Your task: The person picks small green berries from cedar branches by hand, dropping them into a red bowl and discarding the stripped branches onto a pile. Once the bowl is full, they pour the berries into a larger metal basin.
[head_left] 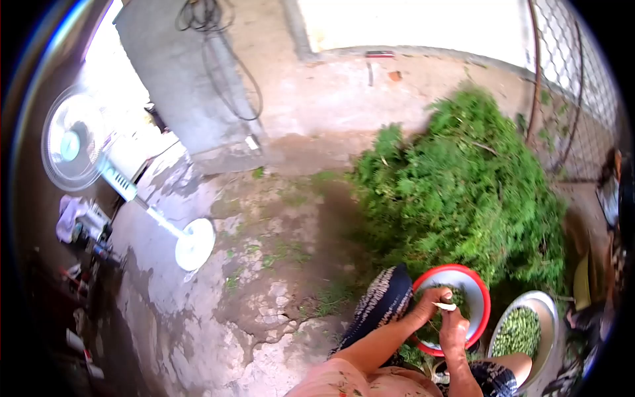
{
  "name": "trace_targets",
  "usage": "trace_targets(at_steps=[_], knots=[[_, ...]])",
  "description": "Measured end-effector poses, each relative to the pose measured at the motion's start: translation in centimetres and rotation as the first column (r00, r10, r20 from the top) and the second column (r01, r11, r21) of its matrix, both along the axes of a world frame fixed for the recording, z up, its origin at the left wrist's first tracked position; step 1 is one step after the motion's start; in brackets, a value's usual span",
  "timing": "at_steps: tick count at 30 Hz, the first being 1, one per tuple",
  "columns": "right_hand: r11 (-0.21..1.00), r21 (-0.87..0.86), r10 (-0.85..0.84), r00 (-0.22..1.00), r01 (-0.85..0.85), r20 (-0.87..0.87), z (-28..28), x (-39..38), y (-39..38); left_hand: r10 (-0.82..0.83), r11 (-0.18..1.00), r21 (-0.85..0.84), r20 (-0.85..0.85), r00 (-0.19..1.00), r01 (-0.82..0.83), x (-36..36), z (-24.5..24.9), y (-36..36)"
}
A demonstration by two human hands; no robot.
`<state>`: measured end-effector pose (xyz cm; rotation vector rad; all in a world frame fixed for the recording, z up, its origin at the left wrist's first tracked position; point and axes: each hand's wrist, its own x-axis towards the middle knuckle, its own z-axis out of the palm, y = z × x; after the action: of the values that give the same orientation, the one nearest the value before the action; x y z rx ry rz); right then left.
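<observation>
My left hand (pixel 428 306) and my right hand (pixel 454 328) are close together over a basin with a red rim (pixel 485 291) and pale inside. Both sets of fingers are closed. Between them shows a small, pale, elongated piece (pixel 444 306), whose kind I cannot make out. It touches the fingertips of both hands. Some green plant bits (pixel 459 298) lie in the basin, partly covered by the hands. To the right stands an oval metal basin (pixel 553 317) holding many small green pods or berries (pixel 519 332).
A large heap of green leafy branches (pixel 463 178) rises just beyond the basins. At the left, a white standing fan (pixel 194 245) stands on the damp concrete floor (pixel 218 344). A black cable (pixel 231 99) hangs on the wall, and wire mesh (pixel 569 59) is at the right.
</observation>
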<state>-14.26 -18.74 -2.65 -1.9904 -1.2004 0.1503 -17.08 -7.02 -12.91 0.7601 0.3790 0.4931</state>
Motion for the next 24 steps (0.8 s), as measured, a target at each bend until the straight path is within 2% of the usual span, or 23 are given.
trace_targets(at_steps=[1,2,4,5,6,7,9,10,11,13,14,15,17,19,20,23,24], knots=[[0.999,-0.021,-0.037,0.999,0.036,-0.036,0.6,-0.1,-0.2,-0.006,1.0,-0.026,0.088,0.996,0.008,0.2,-0.3,0.5],[1.0,-0.03,-0.01,1.0,0.01,0.006,0.9,-0.3,-0.2,0.1,0.986,-0.134,-0.037,0.994,-0.104,0.7,-0.7,0.7],[0.998,-0.046,0.036,0.995,-0.032,0.089,1.1,0.0,0.0,0.211,0.942,0.276,-0.035,0.977,-0.193,0.8,-1.2,0.9],[0.998,0.027,0.046,0.997,-0.048,0.058,0.8,0.6,0.4,0.265,0.855,0.468,-0.024,0.964,-0.223,0.6,-1.6,1.1],[0.998,0.043,0.046,0.991,-0.052,0.125,0.1,1.8,0.5,0.341,0.743,0.638,-0.103,0.934,-0.201,0.3,-1.5,1.5],[0.997,0.062,0.042,0.981,-0.054,0.191,-0.8,3.3,0.5,0.379,0.728,0.653,-0.126,0.917,-0.211,-0.2,0.1,1.5],[0.993,0.027,-0.103,0.971,0.112,-0.217,-1.2,5.7,0.5,0.45,0.699,0.669,-0.139,0.882,-0.251,-0.5,1.0,1.6],[0.983,0.101,-0.118,0.946,0.155,-0.303,-3.3,8.0,-0.1,0.396,0.722,0.619,-0.003,0.918,-0.31,-1.2,2.6,1.6],[0.964,0.17,-0.124,0.913,0.203,-0.389,-5.3,10.1,-0.6,0.351,0.781,0.549,0.011,0.936,-0.299,-1.1,2.0,1.8],[0.961,0.131,-0.159,0.874,0.244,-0.459,-3.9,11.2,-1.1,0.221,0.867,0.486,-0.185,0.958,-0.107,-1.5,2.1,1.8],[0.968,0.07,-0.173,0.845,0.24,-0.506,-3.5,11.7,-1.2,0.193,0.894,0.429,-0.103,0.976,-0.131,-1.2,0.9,1.9],[0.973,0.008,-0.19,0.813,0.233,-0.55,-3.3,12.1,-1.3,0.193,0.899,0.42,-0.122,0.974,-0.126,-1.1,0.9,1.8],[0.962,-0.024,-0.247,0.831,0.271,-0.498,-3.7,12.3,-1.1,0.194,0.91,0.399,-0.162,0.968,-0.115,-1.1,0.9,1.9],[0.953,-0.043,-0.287,0.85,0.3,-0.442,-6.4,14.2,-1.4,0.211,0.866,0.482,-0.117,0.971,-0.13,-1.0,1.4,1.9],[0.972,-0.067,-0.236,0.909,0.227,-0.343,-9.8,17.1,-2.1,0.213,0.844,0.519,-0.093,0.973,-0.135,-1.0,1.7,1.5],[0.986,0.04,-0.164,0.986,0.165,-0.013,-12.2,18.9,-2.7,0.162,0.869,0.487,-0.116,0.98,-0.086,-1.8,5.5,0.5],[0.973,-0.126,-0.202,0.978,0.195,-0.045,-11.6,19.0,-2.7,0.124,0.884,0.455,-0.009,0.992,-0.106,-1.5,6.0,0.4]])
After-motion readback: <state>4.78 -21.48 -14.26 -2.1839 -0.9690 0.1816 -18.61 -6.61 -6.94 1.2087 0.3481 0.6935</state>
